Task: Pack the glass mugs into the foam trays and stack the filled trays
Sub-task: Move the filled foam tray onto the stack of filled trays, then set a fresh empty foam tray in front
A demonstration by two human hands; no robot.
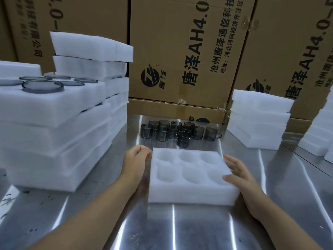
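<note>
Lying between left hand [136, 160] and right hand [240, 177], foam tray [189, 194] touching fingers [232, 162]

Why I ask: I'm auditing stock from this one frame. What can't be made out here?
Head view only:
- Loose glass mugs: exact count; they overlap and are see-through.
- Filled tray stack: lower trays' contents, hidden by foam above.
- Left hand: whether it grips the empty foam tray; blurred at the corner.
- Foam stack at right: cut off by the frame edge.

right foam stack [319, 134] cropped, cartons [180, 51] cut off
</note>
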